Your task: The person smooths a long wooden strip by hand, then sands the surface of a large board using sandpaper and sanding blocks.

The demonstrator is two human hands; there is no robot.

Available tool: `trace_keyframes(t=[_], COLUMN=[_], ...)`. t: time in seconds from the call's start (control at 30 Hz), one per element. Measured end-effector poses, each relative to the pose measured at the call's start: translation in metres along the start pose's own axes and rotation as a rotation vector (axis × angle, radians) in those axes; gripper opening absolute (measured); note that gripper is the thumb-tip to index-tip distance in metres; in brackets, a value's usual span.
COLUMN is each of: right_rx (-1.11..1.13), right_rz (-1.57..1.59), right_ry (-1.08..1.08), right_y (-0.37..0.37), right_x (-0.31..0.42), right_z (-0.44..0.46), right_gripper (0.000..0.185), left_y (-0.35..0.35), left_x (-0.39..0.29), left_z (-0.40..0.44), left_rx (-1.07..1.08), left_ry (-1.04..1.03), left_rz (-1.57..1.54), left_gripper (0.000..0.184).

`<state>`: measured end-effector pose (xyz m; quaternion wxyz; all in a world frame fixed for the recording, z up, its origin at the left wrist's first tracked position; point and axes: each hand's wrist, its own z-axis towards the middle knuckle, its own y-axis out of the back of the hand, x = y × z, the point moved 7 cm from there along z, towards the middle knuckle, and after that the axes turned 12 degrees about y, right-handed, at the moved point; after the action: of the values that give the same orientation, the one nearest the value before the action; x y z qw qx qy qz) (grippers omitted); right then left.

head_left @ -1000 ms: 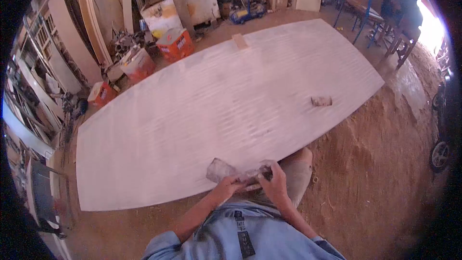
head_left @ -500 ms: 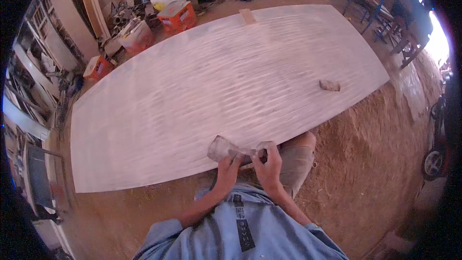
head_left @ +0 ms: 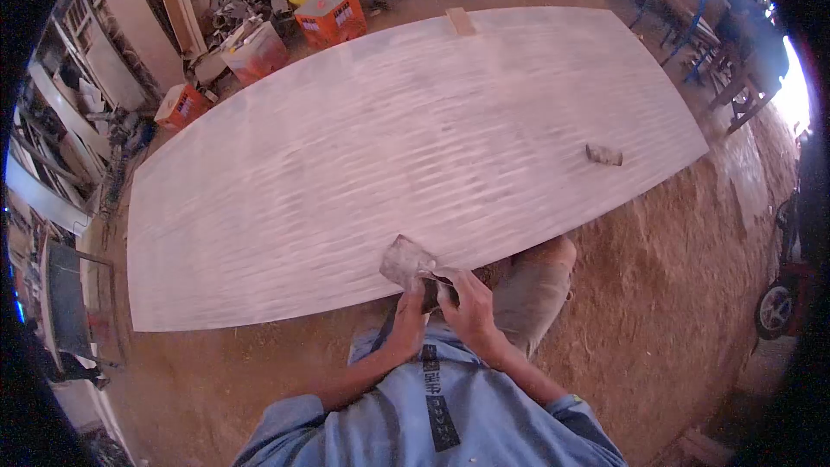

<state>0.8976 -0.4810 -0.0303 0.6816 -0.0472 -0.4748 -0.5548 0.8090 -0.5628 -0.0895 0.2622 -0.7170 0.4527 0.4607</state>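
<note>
A person's two bare hands meet at the near edge of a large pale board. The left hand (head_left: 409, 320) and right hand (head_left: 468, 304) have their fingers closed, pinching a thin, bent grey sheet (head_left: 443, 274) between them. Handling of the sheet looks partway: it is curled, not flat; whether a fold is finished cannot be told. Just beyond the fingertips, a squarish grey piece (head_left: 405, 261) lies on the board (head_left: 285, 225); whether it joins the sheet is unclear. Streaks cover much of the board, unevenly, suggesting its surface is partly worked; how much remains cannot be judged. A small worn block (head_left: 603, 155) rests toward the right, a wooden offcut (head_left: 461, 22) at the far edge. Beyond, an orange box (head_left: 331, 17) stands on the dirt floor (head_left: 657, 294).
</note>
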Motion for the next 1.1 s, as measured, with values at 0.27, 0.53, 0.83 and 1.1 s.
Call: trace_keyframes(t=[0.27, 0.53, 0.83, 1.1], right_rx=[0.364, 0.308, 0.389, 0.122], right_rz=[0.037, 0.072, -0.123, -0.110], right_ry=[0.059, 0.021, 0.050, -0.346], right_y=[-0.031, -0.046, -0.073, -0.013], right_x=[-0.006, 0.001, -0.017, -0.084], right_z=[-0.003, 0.002, 0.011, -0.010], right_gripper=[0.054, 0.072, 0.069, 0.032], left_y=[0.010, 0.003, 0.137, 0.128], left_x=[0.013, -0.019, -0.020, -0.050], left_z=[0.019, 0.010, 0.025, 0.074], left_rx=[0.041, 0.037, -0.308, -0.342], left_ry=[-0.115, 0.096, 0.043, -0.377], left_rz=[-0.061, -0.757, -0.491, 0.703], left_gripper=[0.037, 0.046, 0.030, 0.020])
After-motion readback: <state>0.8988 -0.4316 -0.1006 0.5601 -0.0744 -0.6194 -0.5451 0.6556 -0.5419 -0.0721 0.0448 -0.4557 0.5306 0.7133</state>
